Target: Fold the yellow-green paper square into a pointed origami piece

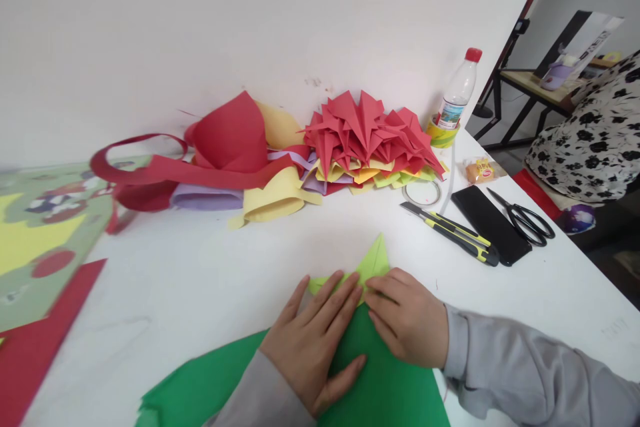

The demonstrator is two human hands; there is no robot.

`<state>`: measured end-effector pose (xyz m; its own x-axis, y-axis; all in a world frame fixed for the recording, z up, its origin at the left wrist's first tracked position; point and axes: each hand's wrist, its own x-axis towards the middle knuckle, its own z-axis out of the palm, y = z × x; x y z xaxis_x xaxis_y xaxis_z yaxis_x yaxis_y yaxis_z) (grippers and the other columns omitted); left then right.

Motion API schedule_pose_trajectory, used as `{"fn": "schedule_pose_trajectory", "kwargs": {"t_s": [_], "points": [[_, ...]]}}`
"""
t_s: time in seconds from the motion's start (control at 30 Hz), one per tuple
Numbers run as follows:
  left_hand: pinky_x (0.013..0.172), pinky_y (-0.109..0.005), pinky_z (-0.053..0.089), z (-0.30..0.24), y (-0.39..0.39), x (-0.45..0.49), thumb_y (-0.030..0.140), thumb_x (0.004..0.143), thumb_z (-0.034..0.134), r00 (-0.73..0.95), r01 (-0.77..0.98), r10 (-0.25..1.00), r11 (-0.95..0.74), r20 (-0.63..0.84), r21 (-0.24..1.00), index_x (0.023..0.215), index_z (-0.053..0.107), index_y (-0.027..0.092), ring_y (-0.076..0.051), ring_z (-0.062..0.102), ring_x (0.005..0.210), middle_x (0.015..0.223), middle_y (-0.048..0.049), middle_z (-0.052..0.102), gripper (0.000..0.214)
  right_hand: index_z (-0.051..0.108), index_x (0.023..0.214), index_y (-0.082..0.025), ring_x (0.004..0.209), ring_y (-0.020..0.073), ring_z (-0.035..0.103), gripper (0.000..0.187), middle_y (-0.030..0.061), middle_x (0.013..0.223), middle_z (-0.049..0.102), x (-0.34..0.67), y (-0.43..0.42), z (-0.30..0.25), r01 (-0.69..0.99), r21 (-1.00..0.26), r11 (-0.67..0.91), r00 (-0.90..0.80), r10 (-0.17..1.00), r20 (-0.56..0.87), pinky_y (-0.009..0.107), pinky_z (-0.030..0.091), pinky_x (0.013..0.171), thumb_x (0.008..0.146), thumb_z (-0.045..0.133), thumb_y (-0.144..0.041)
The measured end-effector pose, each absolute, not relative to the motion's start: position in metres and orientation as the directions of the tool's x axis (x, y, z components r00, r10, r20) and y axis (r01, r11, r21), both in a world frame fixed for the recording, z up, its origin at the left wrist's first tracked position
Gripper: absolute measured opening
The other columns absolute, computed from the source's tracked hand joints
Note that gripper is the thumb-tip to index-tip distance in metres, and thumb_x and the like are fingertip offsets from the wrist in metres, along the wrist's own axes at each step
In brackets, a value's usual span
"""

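A light green sheet of folded paper [375, 261] lies at the far edge of a large dark green sheet [385, 387], its pointed corner showing above my fingers. My left hand [323, 340] rests flat on the folded paper with its fingers stretched out, its thumb over the dark green sheet. From the right, my right hand [410, 317] grips the folded paper's edge with fingers curled and pressed together. The middle of the folded paper is hidden under both hands.
Behind lie red folded paper stars [365, 130] and curled red, purple and yellow paper [230, 133]. To the right are a bottle [456, 97], tape roll [423, 195], box cutter [453, 233], black phone [490, 223], scissors [525, 219] and wrapped snack [479, 171]. A person in patterned clothing [595, 133] is beyond.
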<state>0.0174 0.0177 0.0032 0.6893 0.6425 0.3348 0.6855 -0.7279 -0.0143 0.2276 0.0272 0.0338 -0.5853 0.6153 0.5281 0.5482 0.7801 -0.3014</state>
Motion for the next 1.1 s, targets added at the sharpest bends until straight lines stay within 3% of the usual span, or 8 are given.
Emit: {"fn": "schedule_pose_trajectory", "kwargs": {"t_s": [0.17,0.33,0.4,0.5,0.57,0.7,0.93,1.1], "points": [[0.120,-0.051,0.006,-0.003,0.020,0.014,0.060,0.088,0.040,0.683,0.683,0.634,-0.730,0.362,-0.011,0.147,0.037,0.012,-0.030,0.039,0.139,0.146,-0.0127,0.051,0.077,0.065,0.094,-0.010,0.081,0.0225,0.051,0.017,0.0132,0.091,0.060,0.228,0.028,0.032,0.616,-0.190,0.764,-0.646,0.629,0.433,0.036,0.048,0.072,0.094,0.052,-0.020],[0.115,-0.058,0.012,-0.005,0.027,0.003,0.064,0.084,0.039,0.585,0.789,0.698,-0.608,0.413,-0.089,0.152,0.016,0.000,-0.040,0.042,0.135,0.146,-0.0266,0.046,0.097,0.065,0.089,-0.010,0.082,0.0231,0.050,0.016,0.0134,0.091,0.060,0.227,0.028,0.030,0.621,-0.147,0.770,-0.660,0.615,0.431,0.036,0.045,0.070,0.093,0.052,-0.018],[0.114,-0.061,0.013,-0.001,0.028,0.004,0.063,0.084,0.041,0.579,0.796,0.702,-0.597,0.413,-0.102,0.151,0.023,0.002,-0.041,0.040,0.136,0.148,-0.0252,0.044,0.092,0.065,0.089,-0.010,0.081,0.0231,0.049,0.016,0.0132,0.091,0.060,0.227,0.028,0.031,0.620,-0.152,0.770,-0.661,0.617,0.428,0.036,0.044,0.069,0.093,0.052,-0.018],[0.118,-0.058,0.008,0.006,0.025,0.010,0.059,0.085,0.043,0.647,0.735,0.662,-0.674,0.378,-0.077,0.145,0.041,0.012,-0.036,0.038,0.139,0.147,-0.0129,0.050,0.077,0.064,0.089,-0.011,0.079,0.0228,0.049,0.012,0.0120,0.088,0.059,0.226,0.028,0.031,0.626,-0.156,0.764,-0.662,0.626,0.412,0.036,0.042,0.067,0.092,0.055,-0.019],[0.119,-0.055,0.004,0.009,0.023,0.016,0.057,0.086,0.044,0.663,0.721,0.663,-0.690,0.348,-0.062,0.143,0.044,0.013,-0.034,0.039,0.138,0.146,-0.0086,0.052,0.072,0.064,0.088,-0.010,0.079,0.0231,0.049,0.010,0.0114,0.087,0.058,0.226,0.028,0.032,0.628,-0.151,0.763,-0.659,0.625,0.417,0.036,0.041,0.067,0.090,0.058,-0.018],[0.120,-0.053,0.004,0.008,0.023,0.022,0.052,0.086,0.043,0.656,0.732,0.677,-0.678,0.332,-0.065,0.143,0.045,0.012,-0.033,0.040,0.138,0.147,-0.0098,0.050,0.070,0.063,0.084,-0.010,0.078,0.0226,0.048,0.010,0.0103,0.084,0.057,0.224,0.028,0.031,0.622,-0.140,0.770,-0.665,0.615,0.424,0.036,0.039,0.066,0.089,0.058,-0.017],[0.121,-0.051,0.007,-0.003,0.024,0.028,0.050,0.088,0.039,0.612,0.738,0.663,-0.674,0.431,-0.011,0.136,0.053,0.008,-0.031,0.041,0.138,0.145,-0.0124,0.052,0.065,0.064,0.085,-0.011,0.077,0.0222,0.048,0.015,0.0088,0.080,0.057,0.222,0.030,0.030,0.625,-0.110,0.773,-0.682,0.609,0.406,0.036,0.040,0.065,0.093,0.053,-0.017],[0.120,-0.050,0.002,-0.007,0.028,0.024,0.056,0.087,0.041,0.672,0.710,0.625,-0.696,0.398,-0.105,0.139,0.049,0.008,-0.032,0.041,0.137,0.147,-0.0117,0.050,0.071,0.066,0.089,-0.010,0.075,0.0220,0.048,0.016,0.0082,0.082,0.060,0.220,0.032,0.030,0.639,-0.148,0.755,-0.665,0.638,0.388,0.036,0.043,0.066,0.092,0.055,-0.021]]}}
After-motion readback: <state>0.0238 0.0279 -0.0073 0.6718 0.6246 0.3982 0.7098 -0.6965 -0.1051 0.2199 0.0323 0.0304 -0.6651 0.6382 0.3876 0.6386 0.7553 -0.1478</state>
